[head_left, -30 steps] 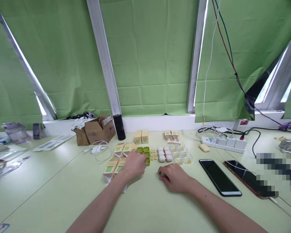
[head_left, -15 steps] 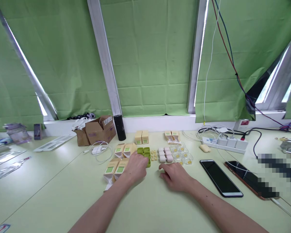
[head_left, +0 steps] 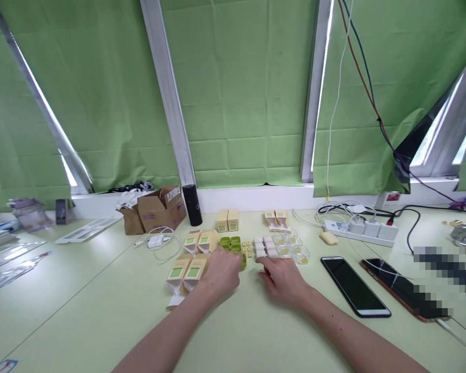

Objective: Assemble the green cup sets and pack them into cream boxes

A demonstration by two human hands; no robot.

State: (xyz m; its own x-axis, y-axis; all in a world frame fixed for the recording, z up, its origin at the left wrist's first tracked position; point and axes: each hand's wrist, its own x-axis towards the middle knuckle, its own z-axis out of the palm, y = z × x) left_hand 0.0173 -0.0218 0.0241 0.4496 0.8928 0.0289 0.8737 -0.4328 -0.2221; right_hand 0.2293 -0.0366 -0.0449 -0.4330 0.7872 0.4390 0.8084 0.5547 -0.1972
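Observation:
My left hand (head_left: 224, 270) is bent over the front of a set of small green boxes (head_left: 230, 242). Its fingers are closed on one green box (head_left: 243, 262) that shows beside the fingertips; the grip itself is partly hidden. Small yellow pieces (head_left: 247, 248) lie just right of the boxes. My right hand (head_left: 284, 280) rests in front of several white and pink blocks (head_left: 265, 246), index finger and thumb apart, nothing visible between them. Clear plastic cups (head_left: 293, 247) with yellow centres stand behind it. Left of my left hand are cream cartons (head_left: 194, 272) with green labels.
More cream cartons (head_left: 227, 220) stand at the back, with an open pair (head_left: 276, 219) to their right. A cardboard box (head_left: 161, 208) and black cylinder (head_left: 192, 205) are back left. Right lie two phones, one dark-screened (head_left: 354, 286), and a power strip (head_left: 360, 230) with cables.
My left hand has shifted slightly right, and the front green box has moved right with it, away from the others. My right hand has hardly moved.

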